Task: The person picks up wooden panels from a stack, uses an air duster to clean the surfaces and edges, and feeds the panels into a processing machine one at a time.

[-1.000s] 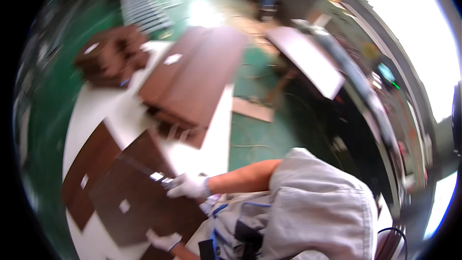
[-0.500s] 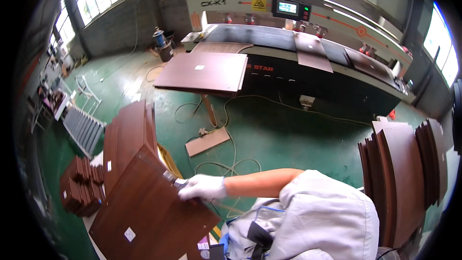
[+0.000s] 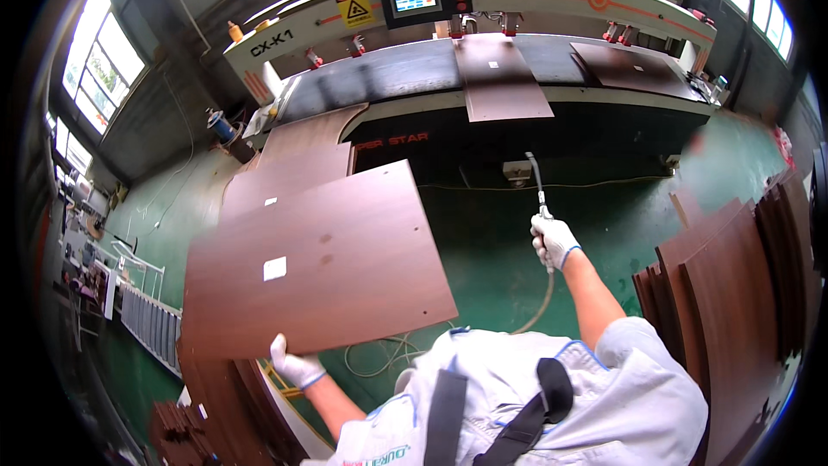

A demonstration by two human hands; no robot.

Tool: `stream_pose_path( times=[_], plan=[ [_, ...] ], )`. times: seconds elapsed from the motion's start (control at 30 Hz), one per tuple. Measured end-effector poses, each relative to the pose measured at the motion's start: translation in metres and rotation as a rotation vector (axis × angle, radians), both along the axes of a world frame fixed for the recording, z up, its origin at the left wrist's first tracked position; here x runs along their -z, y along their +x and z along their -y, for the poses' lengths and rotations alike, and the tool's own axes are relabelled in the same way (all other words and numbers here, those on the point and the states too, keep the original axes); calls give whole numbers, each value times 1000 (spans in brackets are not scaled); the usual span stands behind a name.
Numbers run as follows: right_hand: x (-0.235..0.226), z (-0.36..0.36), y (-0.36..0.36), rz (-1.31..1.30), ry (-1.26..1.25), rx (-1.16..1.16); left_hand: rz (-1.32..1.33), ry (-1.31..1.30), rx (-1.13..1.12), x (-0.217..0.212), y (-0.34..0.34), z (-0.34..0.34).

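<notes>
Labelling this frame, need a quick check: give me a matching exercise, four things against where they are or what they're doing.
Things:
1. left hand
2. right hand
3. brown panel
4. upright boards

Places or states:
A. stacked on edge at the right
B. grips the air gun on its hose
C. held up over the green floor
D. holds the lower edge of the panel

Pairs: 1-D, 2-B, 3-C, 4-A
</notes>
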State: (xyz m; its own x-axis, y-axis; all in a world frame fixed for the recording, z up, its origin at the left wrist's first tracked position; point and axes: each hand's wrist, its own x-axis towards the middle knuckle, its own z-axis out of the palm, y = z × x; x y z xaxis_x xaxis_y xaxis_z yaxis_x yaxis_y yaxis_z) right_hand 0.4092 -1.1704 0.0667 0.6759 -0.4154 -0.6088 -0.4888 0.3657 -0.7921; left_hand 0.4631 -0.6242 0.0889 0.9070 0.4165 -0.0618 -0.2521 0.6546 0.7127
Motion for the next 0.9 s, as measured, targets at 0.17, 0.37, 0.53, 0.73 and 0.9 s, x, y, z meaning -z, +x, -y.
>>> stream_pose_path(
  times=[0.17, 0.37, 0.53, 0.73, 0.9],
  plan=[
    [-51, 3, 15, 121, -90, -489, -136, 86, 140, -9, 148, 110],
    [-74, 49, 118, 28, -254, -515, -166, -97, 298, 53, 348, 185],
    [-65, 91, 185, 7, -250, -248, -294, -225, 379, 75, 501, 249],
    [-45, 110, 257, -203, -186, -218, -323, -280, 332, 108, 649, 286],
    [-37, 137, 337, -293, -155, -235, -351, -262, 267, 174, 772, 286]
  ],
)
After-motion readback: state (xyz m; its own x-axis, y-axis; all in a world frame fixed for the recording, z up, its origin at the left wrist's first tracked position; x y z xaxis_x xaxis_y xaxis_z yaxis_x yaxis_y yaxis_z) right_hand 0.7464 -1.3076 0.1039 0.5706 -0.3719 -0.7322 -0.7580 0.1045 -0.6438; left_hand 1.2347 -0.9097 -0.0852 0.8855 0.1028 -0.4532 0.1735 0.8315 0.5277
